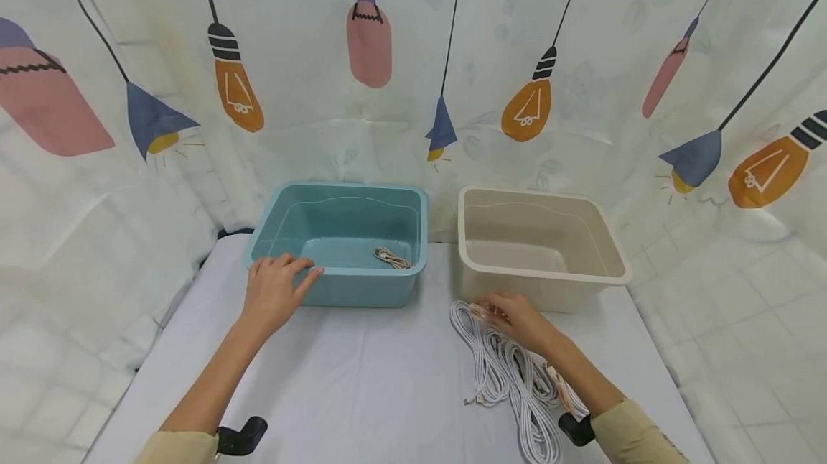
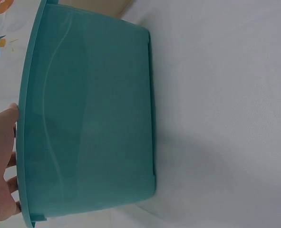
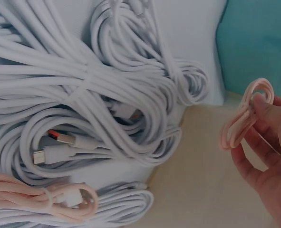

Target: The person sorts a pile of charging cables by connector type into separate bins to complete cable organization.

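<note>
My left hand [image 1: 274, 293] rests at the front rim of the teal bin [image 1: 362, 290], near its left corner. In the left wrist view its fingertips [image 2: 12, 184] show just behind that rim. My right hand [image 1: 517, 319] pinches a coiled peach charging cable [image 3: 245, 118] between thumb and fingers, in front of the beige bin. Under and beside this hand lies a heap of coiled white cables [image 1: 531, 406]. A second peach cable [image 3: 21, 195] lies among them in the right wrist view. Inside the teal bin, toward its right end, sits a small bundled cable [image 1: 391, 258].
The beige bin [image 1: 543, 270] stands right of the teal one, with a narrow gap between them. Both stand at the back of a table with a white cloth [image 1: 381, 385]. A curtain printed with lamps [image 1: 310, 105] hangs close behind.
</note>
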`<state>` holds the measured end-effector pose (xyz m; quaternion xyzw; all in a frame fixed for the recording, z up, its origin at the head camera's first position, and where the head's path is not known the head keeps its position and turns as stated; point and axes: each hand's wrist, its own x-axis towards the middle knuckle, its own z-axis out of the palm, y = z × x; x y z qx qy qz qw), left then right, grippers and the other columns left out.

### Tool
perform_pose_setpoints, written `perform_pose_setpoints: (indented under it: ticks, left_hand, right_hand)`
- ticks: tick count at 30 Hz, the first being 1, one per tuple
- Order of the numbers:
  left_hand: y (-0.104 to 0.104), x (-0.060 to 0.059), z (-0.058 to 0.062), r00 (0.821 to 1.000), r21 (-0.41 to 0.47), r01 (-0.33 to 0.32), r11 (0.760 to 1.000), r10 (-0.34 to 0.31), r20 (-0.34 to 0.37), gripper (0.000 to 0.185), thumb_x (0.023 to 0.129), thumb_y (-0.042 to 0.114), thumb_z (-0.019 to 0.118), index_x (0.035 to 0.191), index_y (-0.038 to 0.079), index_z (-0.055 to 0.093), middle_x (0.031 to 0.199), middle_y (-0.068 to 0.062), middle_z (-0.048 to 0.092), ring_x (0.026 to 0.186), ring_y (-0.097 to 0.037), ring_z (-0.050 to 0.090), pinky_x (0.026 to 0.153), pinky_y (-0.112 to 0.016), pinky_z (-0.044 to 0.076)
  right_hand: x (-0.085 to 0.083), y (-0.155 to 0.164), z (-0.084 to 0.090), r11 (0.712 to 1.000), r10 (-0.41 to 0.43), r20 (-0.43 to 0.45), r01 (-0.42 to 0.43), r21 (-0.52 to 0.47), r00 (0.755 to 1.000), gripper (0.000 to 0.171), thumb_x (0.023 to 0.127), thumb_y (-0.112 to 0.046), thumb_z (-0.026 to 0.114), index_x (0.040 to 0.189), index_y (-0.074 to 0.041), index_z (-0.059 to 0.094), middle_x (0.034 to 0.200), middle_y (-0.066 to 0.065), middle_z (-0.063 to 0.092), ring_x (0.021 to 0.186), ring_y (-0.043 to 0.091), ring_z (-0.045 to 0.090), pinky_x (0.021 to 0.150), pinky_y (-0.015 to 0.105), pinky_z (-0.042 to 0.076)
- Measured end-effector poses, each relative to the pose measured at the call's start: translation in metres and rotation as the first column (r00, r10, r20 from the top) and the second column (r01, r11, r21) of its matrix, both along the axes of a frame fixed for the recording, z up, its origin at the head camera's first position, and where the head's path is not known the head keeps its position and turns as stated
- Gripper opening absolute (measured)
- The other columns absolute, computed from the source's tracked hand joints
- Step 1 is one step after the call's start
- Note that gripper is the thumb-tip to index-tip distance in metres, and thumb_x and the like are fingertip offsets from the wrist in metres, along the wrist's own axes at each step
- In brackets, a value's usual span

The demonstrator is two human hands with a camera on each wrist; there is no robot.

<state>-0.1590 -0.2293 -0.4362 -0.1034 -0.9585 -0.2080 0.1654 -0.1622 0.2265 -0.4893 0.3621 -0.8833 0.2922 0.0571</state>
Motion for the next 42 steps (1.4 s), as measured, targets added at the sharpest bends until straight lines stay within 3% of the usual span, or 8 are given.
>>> perform_pose_setpoints:
  ticks: [12,18,25,29,42]
  left_hand:
    - [0.001,-0.002,0.0,1.0,-0.003,0.005,1.0,-0.005,-0.024,0.024,0.1,0.026,0.075,0.111,0.004,0.078,0.106,-0.021,0.073,0.104,-0.05,0.062,0.106,-0.071,0.038]
    - [0.0,-0.002,-0.001,1.0,-0.01,0.004,1.0,-0.004,-0.03,0.024,0.099,0.026,0.076,0.111,0.005,0.078,0.104,-0.02,0.073,0.102,-0.049,0.062,0.105,-0.071,0.039]
    - [0.0,-0.002,-0.001,0.999,-0.006,0.011,1.0,-0.011,-0.03,0.024,0.099,0.026,0.076,0.111,0.005,0.078,0.104,-0.02,0.073,0.101,-0.049,0.062,0.104,-0.071,0.039]
    - [-0.001,-0.002,-0.001,0.999,-0.011,0.015,1.0,-0.016,-0.041,0.024,0.099,0.026,0.076,0.11,0.005,0.078,0.103,-0.02,0.073,0.1,-0.049,0.063,0.104,-0.071,0.04]
    - [-0.002,-0.001,0.0,0.999,-0.017,0.022,1.0,-0.023,-0.041,0.024,0.098,0.025,0.077,0.11,0.005,0.079,0.103,-0.02,0.074,0.099,-0.048,0.064,0.102,-0.07,0.042]
  right_hand:
    - [-0.004,-0.013,0.022,0.996,0.077,-0.099,-0.081,-0.034,0.992,0.03,0.089,0.01,0.076,0.117,0.0,0.072,0.087,0.006,0.07,0.073,0.014,0.063,0.064,0.026,0.055]
    - [-0.009,-0.018,0.037,0.996,0.082,-0.077,-0.085,-0.027,0.994,0.028,0.091,0.01,0.075,0.117,0.0,0.071,0.084,0.005,0.068,0.071,0.015,0.063,0.063,0.027,0.055]
    - [-0.013,-0.027,0.06,1.0,0.03,-0.048,-0.03,0.01,0.998,0.028,0.093,0.006,0.074,0.119,-0.003,0.07,0.086,0.004,0.064,0.074,0.016,0.062,0.065,0.028,0.055]
    - [-0.019,-0.035,0.073,1.0,0.02,-0.069,-0.019,0.011,0.997,0.028,0.092,0.005,0.075,0.118,-0.003,0.071,0.086,0.006,0.066,0.074,0.018,0.063,0.065,0.029,0.055]
    - [-0.043,-0.059,0.112,0.999,0.014,0.009,-0.014,0.039,1.0,0.027,0.097,-0.002,0.074,0.124,-0.004,0.07,0.089,0.005,0.068,0.078,0.018,0.063,0.068,0.029,0.055]
